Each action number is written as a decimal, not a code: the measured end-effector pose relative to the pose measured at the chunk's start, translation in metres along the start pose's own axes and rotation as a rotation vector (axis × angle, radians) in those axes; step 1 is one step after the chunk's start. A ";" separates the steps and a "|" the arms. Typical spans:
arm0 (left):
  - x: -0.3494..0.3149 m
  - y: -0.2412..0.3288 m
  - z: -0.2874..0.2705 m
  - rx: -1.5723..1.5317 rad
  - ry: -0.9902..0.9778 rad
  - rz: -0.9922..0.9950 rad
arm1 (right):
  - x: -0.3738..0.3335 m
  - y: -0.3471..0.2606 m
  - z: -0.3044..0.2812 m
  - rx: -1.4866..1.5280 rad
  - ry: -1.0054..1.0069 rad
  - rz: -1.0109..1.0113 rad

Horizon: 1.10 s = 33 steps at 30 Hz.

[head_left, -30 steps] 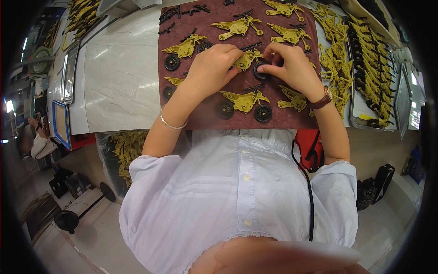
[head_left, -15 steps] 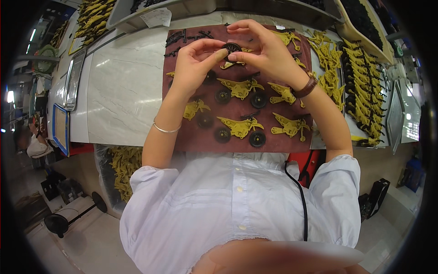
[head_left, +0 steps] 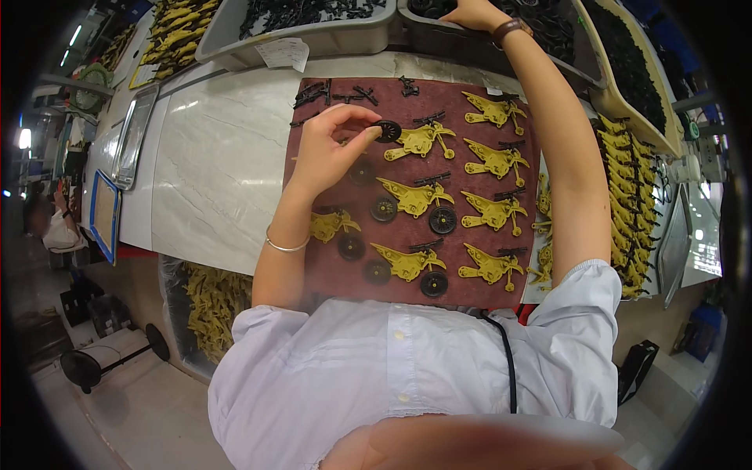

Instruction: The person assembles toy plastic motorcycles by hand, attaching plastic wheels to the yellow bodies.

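Note:
My left hand (head_left: 333,149) pinches a black spoked wheel (head_left: 387,131) between thumb and fingers, above the dark red mat (head_left: 321,274). Just right of that wheel lies a yellow toy motorcycle body part (head_left: 421,141). My right hand (head_left: 476,14) reaches into a grey bin (head_left: 501,56) of black wheels at the back; its fingers look apart, partly cut off by the upper edge. On the mat, several more yellow body parts lie in rows, each with a small black piece beside it. Some have black wheels (head_left: 442,220) near their ends.
A second grey bin (head_left: 313,37) with small black parts stands at the back left. Stacked yellow-and-black parts (head_left: 627,196) lie to the right, beside a cream tray (head_left: 638,110). A blue-edged tray (head_left: 104,215) is far left. Yellow parts fill a bag (head_left: 215,309) below the table.
My right hand has left the wheel and moved up and right into the back bin. My left hand keeps the wheel, now slightly lower in view. The whole view has shifted a little.

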<state>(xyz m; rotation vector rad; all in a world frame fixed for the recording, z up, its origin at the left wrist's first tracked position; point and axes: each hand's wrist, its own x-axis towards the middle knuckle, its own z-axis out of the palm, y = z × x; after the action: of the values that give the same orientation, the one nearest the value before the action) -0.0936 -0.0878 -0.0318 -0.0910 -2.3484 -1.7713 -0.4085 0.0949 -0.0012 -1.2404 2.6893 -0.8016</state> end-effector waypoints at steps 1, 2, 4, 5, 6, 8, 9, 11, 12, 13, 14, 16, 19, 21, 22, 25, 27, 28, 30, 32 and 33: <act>0.001 -0.001 0.002 -0.007 -0.001 -0.006 | 0.006 0.002 -0.004 -0.079 -0.099 -0.066; 0.001 -0.001 0.001 -0.039 0.017 -0.009 | 0.013 0.000 -0.002 -0.112 -0.163 -0.029; 0.002 -0.003 0.000 -0.070 0.039 -0.023 | 0.023 -0.003 0.001 -0.299 -0.275 0.082; 0.001 -0.002 0.000 -0.085 0.055 -0.019 | 0.029 -0.008 0.002 -0.365 -0.320 0.162; 0.000 -0.002 0.000 -0.100 0.069 -0.015 | 0.030 -0.013 0.005 -0.357 -0.331 0.153; -0.001 -0.003 0.000 -0.101 0.073 -0.024 | 0.027 -0.017 0.008 -0.214 -0.244 0.186; -0.002 -0.004 0.000 -0.084 0.058 -0.023 | 0.028 -0.012 0.010 -0.211 -0.247 0.186; -0.002 -0.005 0.001 -0.065 0.042 -0.024 | 0.031 0.004 0.014 0.097 -0.307 0.014; -0.001 -0.004 0.002 -0.057 0.023 -0.041 | 0.031 0.009 0.014 0.099 -0.309 0.015; 0.000 -0.003 0.003 -0.048 0.004 -0.057 | 0.031 0.013 0.015 0.146 -0.295 -0.011; -0.001 -0.003 0.003 -0.046 0.006 -0.062 | 0.031 0.009 0.016 0.196 -0.283 -0.041; -0.003 -0.004 0.004 0.041 0.007 -0.088 | 0.028 0.003 0.014 0.159 -0.266 -0.029; -0.003 -0.003 0.007 0.108 -0.046 -0.061 | 0.026 0.008 0.013 0.036 -0.154 -0.139; -0.004 -0.006 0.005 0.180 -0.091 -0.034 | 0.025 -0.002 0.010 0.078 -0.177 -0.102; -0.004 -0.008 0.004 0.251 -0.139 -0.004 | 0.024 -0.007 0.008 0.118 -0.197 -0.064; -0.004 -0.008 0.006 0.268 -0.145 0.055 | 0.020 0.000 0.009 0.220 -0.131 -0.087; -0.003 -0.007 0.007 0.309 -0.144 0.082 | 0.019 0.000 0.006 0.268 -0.055 -0.017; -0.003 -0.007 0.008 0.350 -0.142 0.110 | 0.016 0.000 0.006 0.428 0.000 0.023; -0.004 -0.008 0.008 0.389 -0.125 0.108 | 0.008 -0.011 0.000 0.897 0.072 0.109; -0.004 -0.009 0.009 0.426 -0.111 0.112 | 0.001 -0.015 -0.012 0.916 0.214 0.137; -0.003 -0.012 0.010 0.432 -0.103 0.122 | -0.004 -0.013 -0.020 1.001 0.258 0.163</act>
<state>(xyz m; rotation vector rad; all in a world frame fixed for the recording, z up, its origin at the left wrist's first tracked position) -0.0942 -0.0812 -0.0466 -0.2577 -2.6761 -1.1991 -0.4020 0.0995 0.0220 -0.6709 1.9380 -2.0016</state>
